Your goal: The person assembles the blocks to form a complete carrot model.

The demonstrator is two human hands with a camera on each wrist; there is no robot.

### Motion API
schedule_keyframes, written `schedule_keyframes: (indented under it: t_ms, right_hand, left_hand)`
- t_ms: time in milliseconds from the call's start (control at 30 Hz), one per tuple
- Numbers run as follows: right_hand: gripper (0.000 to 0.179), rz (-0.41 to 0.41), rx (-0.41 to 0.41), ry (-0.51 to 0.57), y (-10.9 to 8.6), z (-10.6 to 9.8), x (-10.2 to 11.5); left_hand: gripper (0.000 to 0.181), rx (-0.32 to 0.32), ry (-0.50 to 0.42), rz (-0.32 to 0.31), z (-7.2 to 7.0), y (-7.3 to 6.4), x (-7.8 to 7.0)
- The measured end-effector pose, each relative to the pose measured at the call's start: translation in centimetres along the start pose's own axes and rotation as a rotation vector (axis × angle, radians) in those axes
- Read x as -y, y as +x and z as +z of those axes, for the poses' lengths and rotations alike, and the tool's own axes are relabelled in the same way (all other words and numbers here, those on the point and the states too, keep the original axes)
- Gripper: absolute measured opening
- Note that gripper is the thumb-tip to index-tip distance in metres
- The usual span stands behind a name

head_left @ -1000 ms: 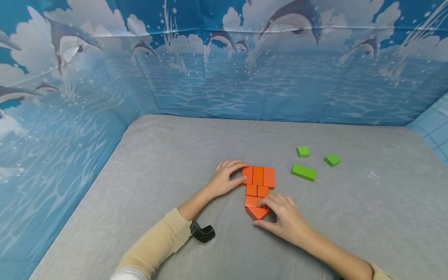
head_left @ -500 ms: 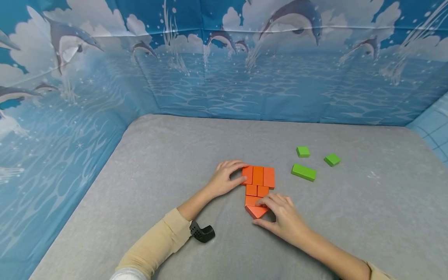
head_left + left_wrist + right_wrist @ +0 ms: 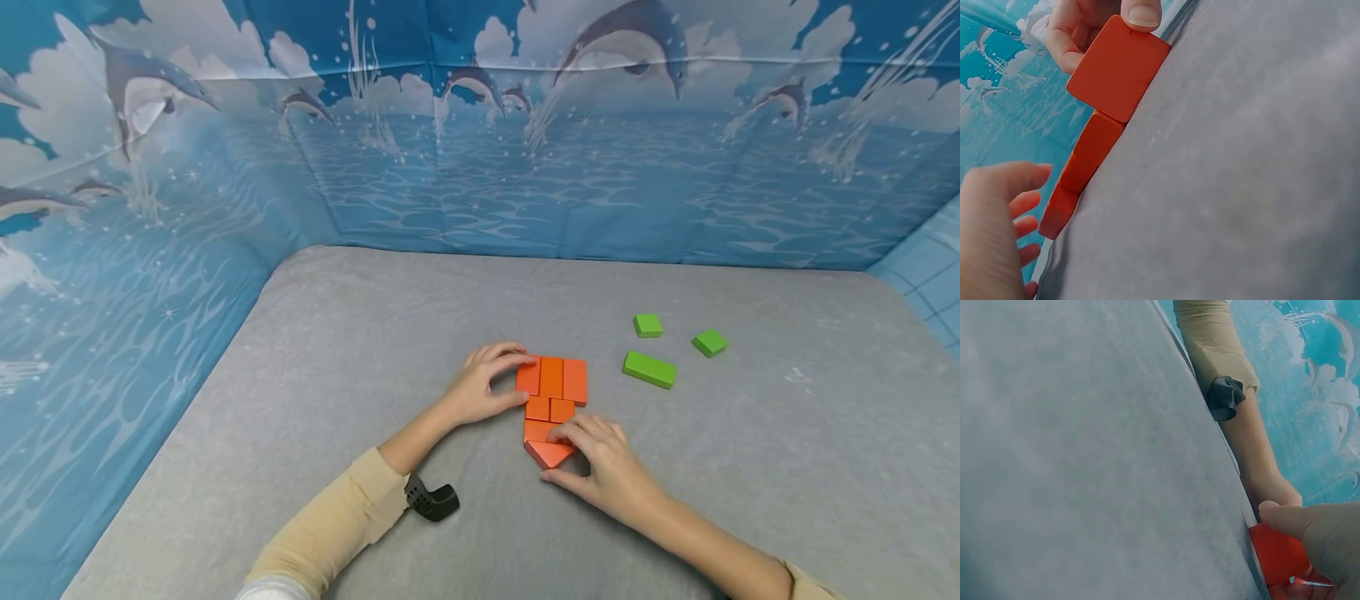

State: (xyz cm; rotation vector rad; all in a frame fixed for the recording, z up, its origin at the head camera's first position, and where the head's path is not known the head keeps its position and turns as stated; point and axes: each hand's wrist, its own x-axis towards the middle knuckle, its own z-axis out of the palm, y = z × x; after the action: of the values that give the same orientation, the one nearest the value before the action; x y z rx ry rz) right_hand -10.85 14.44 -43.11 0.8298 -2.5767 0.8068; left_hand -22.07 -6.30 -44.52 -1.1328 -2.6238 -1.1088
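Thumb (image 3: pixel 1142 15) and fingers (image 3: pixel 1063 47) of the right hand (image 3: pixel 611 467) pinch the triangular block (image 3: pixel 547 454), which lies on the grey cloth (image 3: pixel 375 317) just to the left of the palm. The thumb is located at the block's near tip; the index finger passes over the right part of the rectangular block (image 3: pixel 537 430).

The triangular block forms the near end of an orange layout. Its tip is directed toward the person, and its long edge adjoins the rectangular block. Beyond that, the left small block (image 3: pixel 537 408) and right small block (image 3: pixel 562 410) are set side by side. At the far end, the left long block (image 3: pixel 528 379), centre long block (image 3: pixel 551 379) and right long block (image 3: pixel 574 382) form a wider row.

The left hand (image 3: pixel 476 392) is positioned at the left end of this row. Its fingers are relaxed and slightly bent, with the thumb spread from them, bracketing the left long block; whether they touch it cannot be determined.

A black wrist device (image 3: pixel 432 498) is located at the cuff of the beige sleeve (image 3: pixel 341 508). Well to the right of the layout lies a long green block (image 3: pixel 649 369), with two small green blocks (image 3: pixel 648 326) beyond it. A blue dolphin-print backdrop (image 3: pixel 487 167) borders the cloth.
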Motion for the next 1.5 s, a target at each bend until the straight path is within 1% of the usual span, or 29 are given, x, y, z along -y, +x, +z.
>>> schedule_keyframes:
  t_ms: [67,133,300,433,633,667,767,833,900,967,1033,1133,1233,1300,1400,1500]
  right_hand:
    - [0.038,0.003,0.001,0.003,0.0,0.0,0.0]
    - [0.038,0.003,0.0,0.006,0.0,0.0,0.0]
    - [0.038,-0.004,-0.007,0.008,0.0,0.0,0.0]
    - [0.038,-0.006,-0.006,0.006,0.0,-0.1,0.0]
    - [0.04,-0.015,-0.003,-0.003,0.1,-0.3,-0.1]
    - [0.042,-0.018,0.001,0.001,0.2,-0.4,-0.1]
    - [0.044,-0.021,0.004,0.059,0.7,-1.4,-0.6]
    - [0.043,-0.009,-0.011,0.101,1.4,-2.6,-1.4]
    - [0.039,0.014,-0.042,0.122,2.1,-3.9,-2.6]
    - [0.035,0.048,-0.077,0.106,2.7,-5.2,-4.2]
    - [0.033,0.071,-0.108,0.067,3.1,-6.2,-6.0]
    - [0.036,0.107,-0.118,-0.001,3.0,-7.2,-8.3]
    - [0.04,0.146,-0.091,-0.044,2.4,-7.6,-10.1]
    - [0.041,0.183,-0.059,-0.051,2.0,-7.8,-11.0]
    - [0.042,0.234,-0.006,-0.035,1.5,-8.0,-11.9]
    - [0.041,0.264,0.034,-0.013,1.3,-8.1,-12.3]
  left_hand:
    - [0.047,0.016,-0.005,0.026,-0.1,0.0,-0.1]
    - [0.046,0.031,-0.005,0.04,-0.2,-0.1,-0.1]
    - [0.045,0.053,-0.016,0.041,-0.2,-0.1,0.0]
    - [0.044,0.055,-0.017,0.031,-0.1,-0.1,0.0]
    - [0.043,0.043,-0.009,0.035,-0.1,0.0,0.1]
    - [0.043,0.042,-0.006,0.037,0.0,0.0,0.1]
    - [0.043,0.035,-0.003,0.039,0.0,0.0,0.1]
    - [0.044,0.033,-0.001,0.037,0.1,0.0,0.1]
    - [0.044,0.032,0.001,0.033,0.1,-0.1,0.1]
    - [0.044,0.034,0.008,0.029,0.0,-0.1,0.1]
    - [0.044,0.036,0.021,0.027,0.0,-0.2,0.0]
    - [0.044,0.039,0.049,0.031,0.0,-0.2,-0.1]
    - [0.044,0.045,0.072,0.036,0.0,-0.3,-0.3]
    - [0.044,0.048,0.085,0.037,0.0,-0.3,-0.4]
    - [0.044,0.051,0.096,0.035,-0.1,-0.5,-0.5]
    - [0.044,0.046,0.114,0.028,-0.2,-0.7,-0.7]
